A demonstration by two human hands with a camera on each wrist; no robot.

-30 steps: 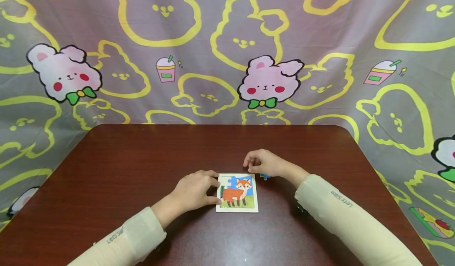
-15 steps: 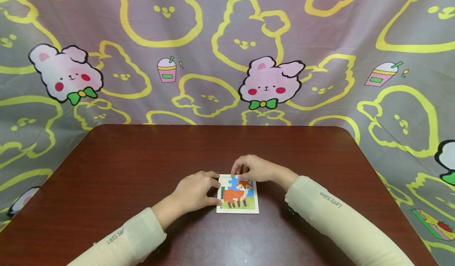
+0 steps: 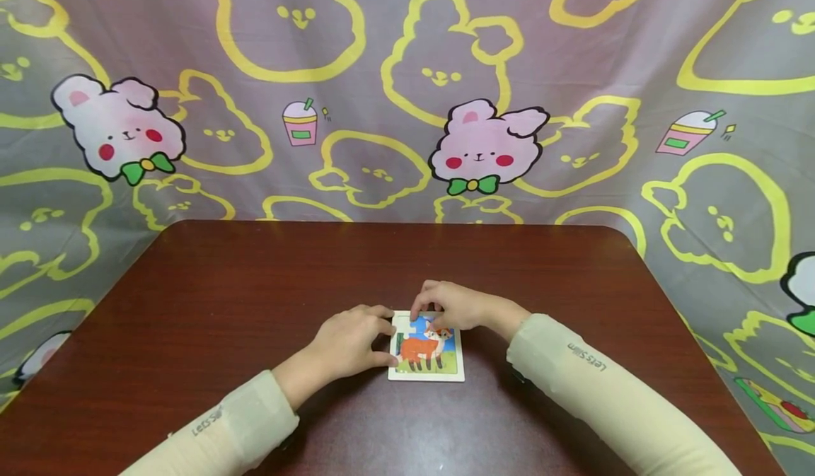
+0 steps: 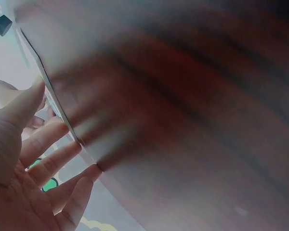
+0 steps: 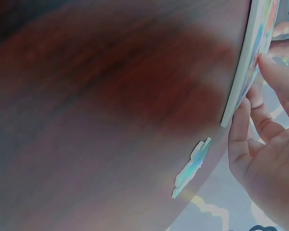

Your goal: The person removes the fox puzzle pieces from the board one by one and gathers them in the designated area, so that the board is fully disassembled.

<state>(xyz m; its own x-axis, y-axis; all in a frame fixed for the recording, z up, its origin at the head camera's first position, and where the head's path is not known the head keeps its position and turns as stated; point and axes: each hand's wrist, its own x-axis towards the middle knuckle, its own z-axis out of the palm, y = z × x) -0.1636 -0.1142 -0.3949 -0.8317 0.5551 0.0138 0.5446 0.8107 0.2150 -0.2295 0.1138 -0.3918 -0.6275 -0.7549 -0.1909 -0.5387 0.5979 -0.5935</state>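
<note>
Grey cloth, printed with yellow outlines and pink-cheeked rabbits, makes the curtain (image 3: 376,87) that closes off the room behind and at both sides. Against it stands the desk (image 3: 255,271), dark reddish-brown and wood-grained, its sheen suggesting a smooth top on which a light board could slide.

The left hand (image 3: 349,339) has its fingers spread and fairly straight, fingertips and thumb touching the board's left edge. The right hand (image 3: 461,305) reaches over the far right part with bent fingers, its thumb on the picture; whether it pinches a piece I cannot tell.

Between the hands, flat near the middle of the desk's near half, lies the puzzle board (image 3: 428,378) with its pale rim and fox picture (image 3: 420,351). It looks thin, stiff and light; the rim seems the best hold, and steadying one side should stop it skidding. In its far left corner is a bare pale gap (image 3: 403,325).

Smallest is the loose piece (image 5: 192,167), blue-green and flat on the desk, apart from the board. It is probably light and rigid, best pinched by opposite edges, with narrow tabs that might chip.
</note>
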